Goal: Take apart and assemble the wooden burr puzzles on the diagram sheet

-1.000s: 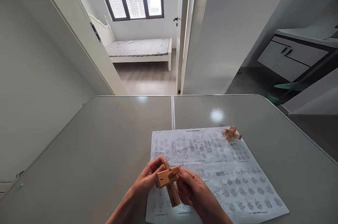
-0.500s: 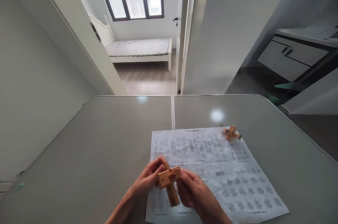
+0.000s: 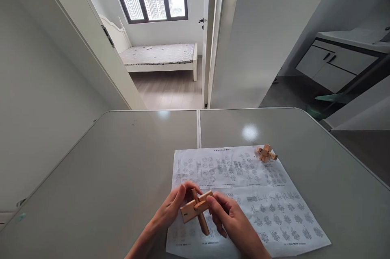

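Between my hands is a wooden burr puzzle [image 3: 190,211] of a few crossed, notched sticks, one with a dark mark near its end. My left hand [image 3: 173,206] holds it from the left and behind, its fingers curled around the far side. With thumb and fingers, my right hand [image 3: 227,214] pinches the right end of the sticks. One stick slants down toward me below the crossing. Under both hands lies a white instruction sheet [image 3: 219,181] printed with rows of small puzzle diagrams.
A second wooden burr puzzle [image 3: 266,153], put together, sits on the sheet's far right corner. The grey table [image 3: 122,177] has a seam down its middle. Past it are a doorway, a bed [image 3: 161,53] and a window; a cabinet [image 3: 335,64] stands at the right.
The puzzle has been turned in my hands, so its marked stick now shows more of its length. My left thumb has lifted, and my right fingers have shifted along the sticks.
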